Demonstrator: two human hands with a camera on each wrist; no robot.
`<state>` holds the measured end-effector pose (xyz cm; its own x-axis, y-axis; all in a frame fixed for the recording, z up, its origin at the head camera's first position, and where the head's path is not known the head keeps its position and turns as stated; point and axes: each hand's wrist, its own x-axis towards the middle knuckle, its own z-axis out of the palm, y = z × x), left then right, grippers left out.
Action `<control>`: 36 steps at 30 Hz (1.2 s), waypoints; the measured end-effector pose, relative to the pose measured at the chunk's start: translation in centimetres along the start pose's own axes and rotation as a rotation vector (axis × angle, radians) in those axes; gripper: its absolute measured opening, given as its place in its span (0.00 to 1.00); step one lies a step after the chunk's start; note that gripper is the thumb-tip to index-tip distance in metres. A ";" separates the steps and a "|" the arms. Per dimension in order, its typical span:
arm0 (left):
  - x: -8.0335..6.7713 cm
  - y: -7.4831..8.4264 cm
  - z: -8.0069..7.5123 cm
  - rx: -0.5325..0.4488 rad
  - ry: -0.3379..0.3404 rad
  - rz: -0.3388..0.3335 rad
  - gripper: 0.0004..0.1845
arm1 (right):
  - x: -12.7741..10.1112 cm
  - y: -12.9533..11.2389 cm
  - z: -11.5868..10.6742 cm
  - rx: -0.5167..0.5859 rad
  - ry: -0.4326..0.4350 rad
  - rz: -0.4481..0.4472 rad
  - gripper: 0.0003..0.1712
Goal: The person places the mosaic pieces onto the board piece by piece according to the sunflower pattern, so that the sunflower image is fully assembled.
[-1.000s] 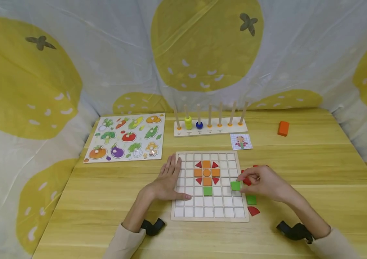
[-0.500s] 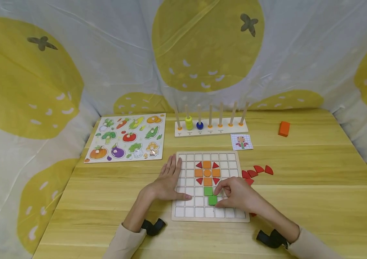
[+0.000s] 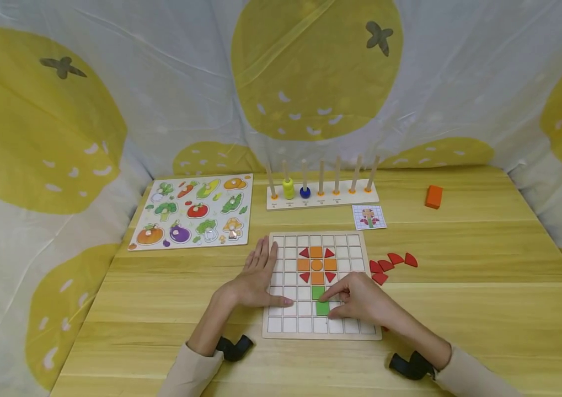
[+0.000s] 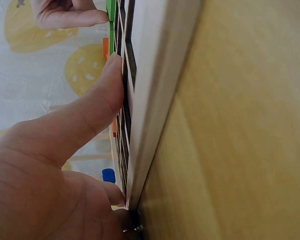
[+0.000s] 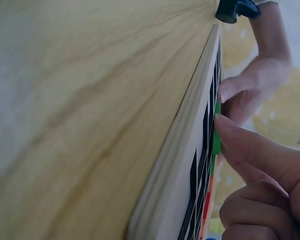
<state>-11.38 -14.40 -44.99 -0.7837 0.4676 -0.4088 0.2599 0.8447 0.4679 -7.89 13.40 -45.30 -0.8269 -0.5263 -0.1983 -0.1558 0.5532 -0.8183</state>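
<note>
Your right hand (image 3: 360, 300) is on the green tile (image 3: 322, 308), which lies on the grid board (image 3: 321, 333) in the cell just nearer than the other green tile (image 3: 317, 293), in the column below the orange flower (image 3: 316, 265). The main risk, as I judge it, is a tile that rides on a cell wall instead of dropping in: if your finger pushes sideways while it sits slightly off, it can tilt, or nudge the green tile beside it out of its cell. Drawing your fingers away with a sideways drag could also pull it out of line.

The tile sits under and just left of your right fingertips (image 5: 225, 122). The right wrist view shows one extended finger against its thin green edge, the other fingers curled below; whether the thumb also pinches it I cannot tell.

Your left hand (image 3: 257, 281) lies flat with straight fingers on the board's left edge, its thumb (image 4: 97, 102) pressed on the cells, gripping nothing. Should that hand slip, the board could slide on the table (image 3: 161, 309) and jar the tiles.

The red pieces (image 3: 392, 261) lie on the table to the right, apart from both hands.
</note>
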 end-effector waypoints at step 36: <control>-0.1 0.0 -0.2 -0.016 -0.006 0.010 0.72 | -1.3 1.1 -5.3 0.013 0.030 0.065 0.14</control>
<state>-11.37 -14.47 -44.78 -0.7776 0.4777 -0.4088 0.2587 0.8357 0.4844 -9.86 18.11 -43.10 -0.8506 -0.4703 -0.2350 -0.0946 0.5766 -0.8115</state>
